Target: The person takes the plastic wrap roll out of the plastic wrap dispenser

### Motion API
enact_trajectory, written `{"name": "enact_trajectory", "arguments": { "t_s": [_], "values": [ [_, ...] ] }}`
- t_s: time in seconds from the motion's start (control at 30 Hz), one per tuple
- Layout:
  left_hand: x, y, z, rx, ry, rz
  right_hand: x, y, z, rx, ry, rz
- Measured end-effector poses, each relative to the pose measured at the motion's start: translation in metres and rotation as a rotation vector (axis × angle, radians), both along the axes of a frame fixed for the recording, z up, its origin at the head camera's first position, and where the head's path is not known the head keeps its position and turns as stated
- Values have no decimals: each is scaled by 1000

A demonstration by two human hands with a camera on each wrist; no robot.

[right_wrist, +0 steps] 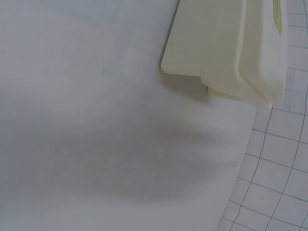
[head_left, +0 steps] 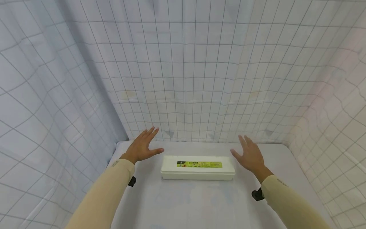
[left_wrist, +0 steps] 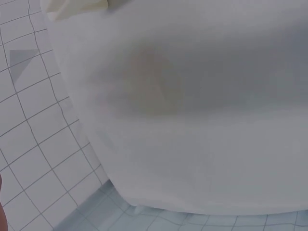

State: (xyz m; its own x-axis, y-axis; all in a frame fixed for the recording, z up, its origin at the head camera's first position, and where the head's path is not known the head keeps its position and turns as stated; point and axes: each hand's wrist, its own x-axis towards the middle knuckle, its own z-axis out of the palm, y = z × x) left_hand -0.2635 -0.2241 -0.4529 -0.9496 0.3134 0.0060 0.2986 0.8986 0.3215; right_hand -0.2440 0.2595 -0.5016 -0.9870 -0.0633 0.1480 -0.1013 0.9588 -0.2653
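A long white lidded plastic box (head_left: 197, 175) sits crosswise on the table, with a green and yellow label (head_left: 199, 164) on its lid. My left hand (head_left: 142, 147) hovers off the box's left end, fingers straight and spread, holding nothing. On the other side my right hand (head_left: 249, 155) is held with extended fingers and thumb toward the box's right end, apart from it. In the right wrist view one end of the box (right_wrist: 207, 43) shows at close range. Only a corner of the box (left_wrist: 79, 6) enters the left wrist view at the top.
The box stands on a white-covered table (head_left: 197, 206). White cloth with a dark grid (head_left: 197, 79) hangs behind the table's far edge, and similar gridded cloth walls (head_left: 34, 111) flank it on both sides. Shadows of the hands fall on the tabletop.
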Motion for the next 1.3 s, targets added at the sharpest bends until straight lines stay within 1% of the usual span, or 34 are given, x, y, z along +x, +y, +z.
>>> {"name": "enact_trajectory", "arguments": {
  "t_s": [0.4, 0.63, 0.83, 0.97, 1.17, 1.3],
  "values": [
    [7, 9, -16, 94, -41, 10, 4, -19, -10, -17, 56, 55],
    [12, 11, -27, 153, -43, 12, 6, -32, -10, -85, 40, 60],
    [18, 14, -40, 195, -62, 38, 7, -39, -12, -166, 29, 44],
    [21, 17, -49, 226, -72, 38, 10, -43, -13, -189, 20, 27],
    [23, 23, -55, 308, -74, 49, 14, -48, -14, -223, 6, 22],
    [25, 24, -56, 325, -85, 81, 14, -47, -16, -219, -1, 25]
  ]
}}
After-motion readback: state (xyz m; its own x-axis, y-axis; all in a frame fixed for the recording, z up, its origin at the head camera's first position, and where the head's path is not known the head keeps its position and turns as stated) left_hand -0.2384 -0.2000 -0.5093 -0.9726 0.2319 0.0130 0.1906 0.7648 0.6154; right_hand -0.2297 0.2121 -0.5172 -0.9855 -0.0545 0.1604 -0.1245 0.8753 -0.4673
